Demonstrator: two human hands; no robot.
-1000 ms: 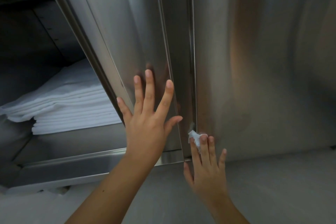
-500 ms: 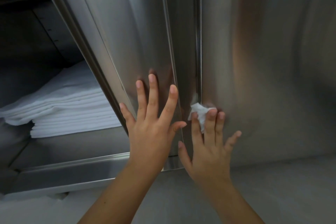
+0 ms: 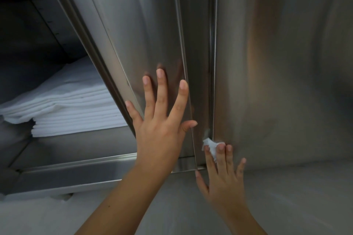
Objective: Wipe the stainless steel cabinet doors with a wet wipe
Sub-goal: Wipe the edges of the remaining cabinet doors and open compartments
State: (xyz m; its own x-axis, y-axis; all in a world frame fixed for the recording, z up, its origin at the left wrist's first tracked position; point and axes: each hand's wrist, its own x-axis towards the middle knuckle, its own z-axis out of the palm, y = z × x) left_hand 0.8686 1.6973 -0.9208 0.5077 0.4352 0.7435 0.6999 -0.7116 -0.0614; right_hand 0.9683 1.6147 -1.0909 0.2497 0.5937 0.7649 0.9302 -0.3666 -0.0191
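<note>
The left hand lies flat on the face of the left door, which stands swung out from the cabinet. Its fingers are straight and spread wide, and the thumb reaches to the door's right edge. It holds nothing, just the palm and fingers pressed to the steel.

Lower right of centre, the right hand has its fingers straight too, a little fanned, the little finger set apart from the others. Under its first fingers is the wet wipe, a small crumpled white wad pressed against the bottom left corner of the right door, just beside the seam between the two doors. The wipe pokes out to the left of the fingertips. The hand pins it flat rather than pinching it.

At the left of the frame, inside the cabinet, a stack of folded white cloths sits on a steel shelf.
</note>
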